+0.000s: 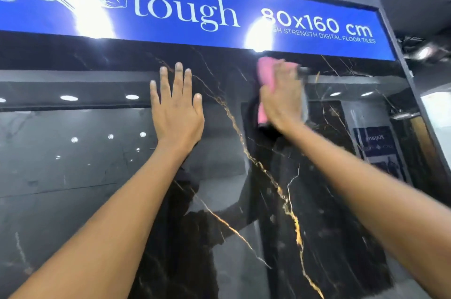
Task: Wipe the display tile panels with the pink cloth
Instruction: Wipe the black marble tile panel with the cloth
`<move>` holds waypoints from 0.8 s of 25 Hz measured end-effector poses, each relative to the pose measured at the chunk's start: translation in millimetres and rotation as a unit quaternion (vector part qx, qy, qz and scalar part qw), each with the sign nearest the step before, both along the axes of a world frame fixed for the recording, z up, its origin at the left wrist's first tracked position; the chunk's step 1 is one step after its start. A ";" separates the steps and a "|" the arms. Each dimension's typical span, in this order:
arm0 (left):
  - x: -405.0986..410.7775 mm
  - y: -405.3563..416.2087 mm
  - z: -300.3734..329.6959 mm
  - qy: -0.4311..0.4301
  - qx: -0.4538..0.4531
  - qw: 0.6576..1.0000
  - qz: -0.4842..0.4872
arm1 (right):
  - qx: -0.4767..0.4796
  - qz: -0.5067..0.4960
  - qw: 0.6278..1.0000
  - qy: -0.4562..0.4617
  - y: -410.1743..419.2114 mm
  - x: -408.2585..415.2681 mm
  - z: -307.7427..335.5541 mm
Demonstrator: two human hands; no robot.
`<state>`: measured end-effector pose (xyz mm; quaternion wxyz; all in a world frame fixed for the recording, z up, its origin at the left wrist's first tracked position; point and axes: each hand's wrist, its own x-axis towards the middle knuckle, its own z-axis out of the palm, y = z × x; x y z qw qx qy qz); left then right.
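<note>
A glossy black display tile panel with gold and white veins fills the view in front of me. My left hand lies flat on it with straight, spread fingers, near the upper middle. My right hand presses the pink cloth against the panel's top right area, just below the blue sign. The cloth shows above and to the left of that hand; the rest is hidden under the palm. The right hand is blurred.
A blue sign reading "tough 80x160 cm" runs across the top. A dark metal frame post borders the panel on the right. The shiny tile reflects ceiling lights and a shop interior.
</note>
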<state>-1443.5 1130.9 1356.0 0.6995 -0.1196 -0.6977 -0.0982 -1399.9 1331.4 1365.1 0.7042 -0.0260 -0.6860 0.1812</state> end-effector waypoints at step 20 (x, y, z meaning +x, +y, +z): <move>-6.9 3.1 -5.2 0.036 -0.005 0.999 -0.020 | -0.150 -0.043 0.987 -0.042 56.0 7.2 75.2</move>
